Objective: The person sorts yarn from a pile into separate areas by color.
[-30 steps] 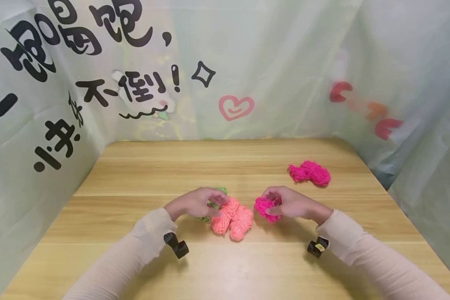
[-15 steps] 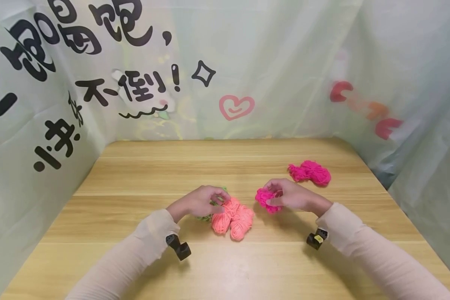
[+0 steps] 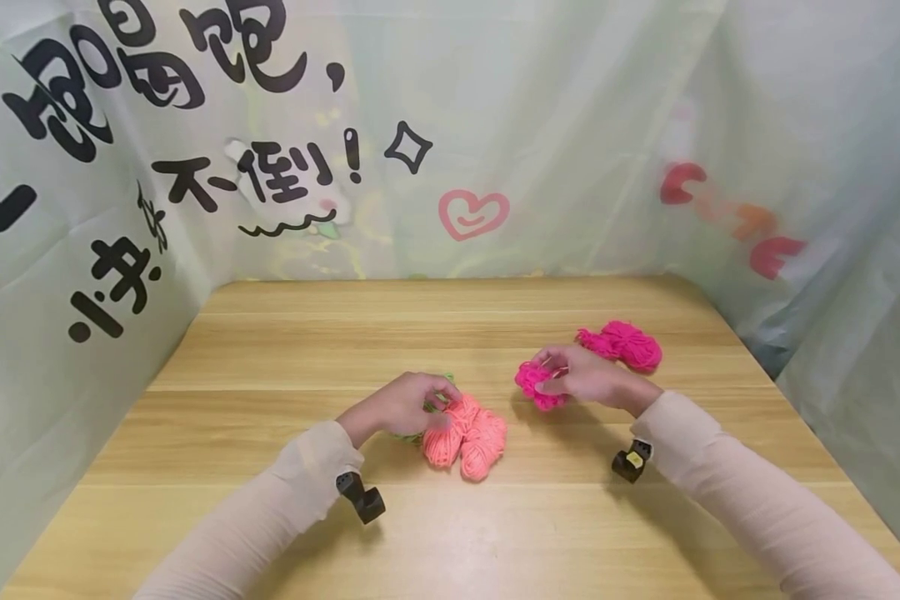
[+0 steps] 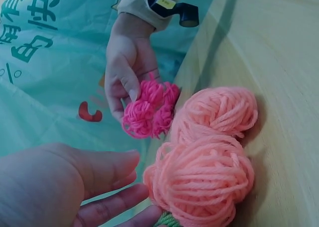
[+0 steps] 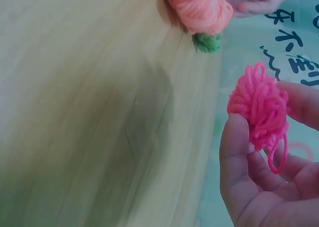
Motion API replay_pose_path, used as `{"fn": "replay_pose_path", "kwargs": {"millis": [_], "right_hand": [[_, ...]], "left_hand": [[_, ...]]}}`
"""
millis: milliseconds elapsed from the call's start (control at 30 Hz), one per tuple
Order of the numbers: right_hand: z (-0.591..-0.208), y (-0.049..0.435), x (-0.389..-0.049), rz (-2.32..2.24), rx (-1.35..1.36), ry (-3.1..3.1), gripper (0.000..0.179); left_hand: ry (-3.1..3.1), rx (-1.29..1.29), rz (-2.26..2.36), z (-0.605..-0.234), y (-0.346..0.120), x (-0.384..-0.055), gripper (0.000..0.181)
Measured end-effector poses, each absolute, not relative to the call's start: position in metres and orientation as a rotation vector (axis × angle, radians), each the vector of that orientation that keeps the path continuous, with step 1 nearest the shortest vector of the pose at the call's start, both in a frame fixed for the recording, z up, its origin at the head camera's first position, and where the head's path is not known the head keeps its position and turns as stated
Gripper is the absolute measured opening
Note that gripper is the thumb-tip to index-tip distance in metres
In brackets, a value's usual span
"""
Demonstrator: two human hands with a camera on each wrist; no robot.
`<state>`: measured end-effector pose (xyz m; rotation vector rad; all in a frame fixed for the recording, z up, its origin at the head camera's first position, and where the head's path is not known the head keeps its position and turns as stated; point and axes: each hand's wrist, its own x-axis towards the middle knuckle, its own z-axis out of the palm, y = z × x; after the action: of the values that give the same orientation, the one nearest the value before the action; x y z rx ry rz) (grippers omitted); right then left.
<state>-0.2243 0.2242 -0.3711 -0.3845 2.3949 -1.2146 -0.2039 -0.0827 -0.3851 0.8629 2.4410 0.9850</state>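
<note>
In the head view my right hand [image 3: 588, 379] holds a small hot-pink bundle of yarn [image 3: 536, 387] above the table; the right wrist view shows thumb and fingers pinching it, with a loop of strand hanging. My left hand [image 3: 401, 407], fingers loosely extended, is beside the coral yarn [image 3: 483, 446], which lies in two plump lobes. Whether its fingertips touch the coral yarn I cannot tell. Green yarn [image 5: 207, 42] lies against the coral one, mostly hidden by it and by my left hand in the head view.
Another hot-pink skein of yarn [image 3: 633, 346] lies farther back on the right, just beyond my right hand. The wooden table [image 3: 307, 333] is enclosed at the back and sides by a printed curtain [image 3: 585, 167].
My right hand has carried the small pink yarn bundle away from me, toward the table's back. The left hand has shifted only slightly to the right; the coral yarn stays put.
</note>
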Motion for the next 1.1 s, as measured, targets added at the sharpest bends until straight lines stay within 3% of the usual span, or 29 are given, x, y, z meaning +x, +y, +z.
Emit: {"fn": "replay_pose_path", "kwargs": {"millis": [567, 1100], "right_hand": [[-0.372, 0.240, -0.244, -1.328, -0.276, 2.330, 0.040], [-0.377, 0.252, -0.260, -1.277, -0.186, 2.427, 0.041]], "left_hand": [[2.450, 0.685, 1.171, -0.395, -0.082, -0.206, 0.019], [2.486, 0.734, 1.057, -0.395, -0.082, -0.207, 0.025]]}}
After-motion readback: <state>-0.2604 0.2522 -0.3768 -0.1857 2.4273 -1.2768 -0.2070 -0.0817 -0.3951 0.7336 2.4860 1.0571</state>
